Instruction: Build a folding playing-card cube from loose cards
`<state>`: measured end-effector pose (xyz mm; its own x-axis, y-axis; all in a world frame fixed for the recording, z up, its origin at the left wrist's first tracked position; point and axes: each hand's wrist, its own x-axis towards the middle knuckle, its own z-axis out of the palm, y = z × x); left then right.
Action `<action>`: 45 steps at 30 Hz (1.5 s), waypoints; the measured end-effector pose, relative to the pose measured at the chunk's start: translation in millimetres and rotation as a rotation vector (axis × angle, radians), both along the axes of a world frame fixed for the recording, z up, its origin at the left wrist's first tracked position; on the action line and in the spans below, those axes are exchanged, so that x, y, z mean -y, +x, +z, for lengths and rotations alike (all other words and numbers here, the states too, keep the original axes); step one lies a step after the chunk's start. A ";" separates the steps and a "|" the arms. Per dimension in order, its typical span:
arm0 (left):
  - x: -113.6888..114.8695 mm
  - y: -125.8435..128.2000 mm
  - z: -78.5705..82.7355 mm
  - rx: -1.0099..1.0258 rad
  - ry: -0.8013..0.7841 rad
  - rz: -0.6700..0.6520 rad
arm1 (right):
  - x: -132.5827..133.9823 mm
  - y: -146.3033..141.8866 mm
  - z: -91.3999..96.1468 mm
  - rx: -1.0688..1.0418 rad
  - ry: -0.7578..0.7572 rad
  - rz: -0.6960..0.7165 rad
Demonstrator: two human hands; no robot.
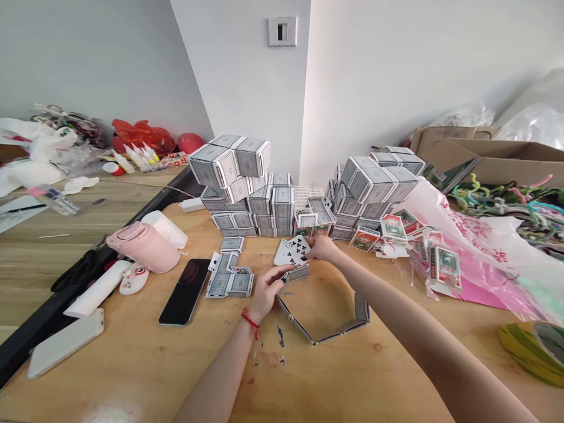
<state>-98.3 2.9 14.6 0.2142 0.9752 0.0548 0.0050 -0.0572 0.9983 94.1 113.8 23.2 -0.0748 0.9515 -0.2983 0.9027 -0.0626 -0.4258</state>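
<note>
My left hand (pixel 265 291), with a red cord bracelet at the wrist, is closed on one end of a strip of joined playing cards (pixel 337 336). The strip stands on edge and bends round in an open loop on the table. At the loop's far side my right hand (pixel 325 248) pinches the edge of a playing card at the loose pile (pixel 291 251); clubs show face up there. Folded card pieces (pixel 229 283) lie left of my left hand. Behind stand stacked blocks made of grey-backed cards (pixel 271 210), with a second stack (pixel 372 182) to the right.
A black phone (pixel 185 292), a pink bottle (pixel 147 247), a white roll (pixel 97 288) and a white power bank (pixel 66 342) lie left. To the right are card boxes (pixel 445 267), plastic bags (pixel 480 252), yellow tape (pixel 524 352) and a cardboard box (pixel 506 161). The wall rises behind.
</note>
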 end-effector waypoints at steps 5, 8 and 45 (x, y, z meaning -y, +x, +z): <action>-2.0 -0.3 -5.0 0.048 -0.033 -0.027 | -5.5 14.7 -4.7 -0.173 -0.086 -0.063; -2.7 0.3 -7.4 0.065 -0.024 -0.031 | -4.7 21.1 -3.1 -0.265 -0.106 -0.085; -1.3 8.1 -11.9 -0.173 0.236 0.095 | 90.7 66.8 -12.0 -0.513 0.471 -0.162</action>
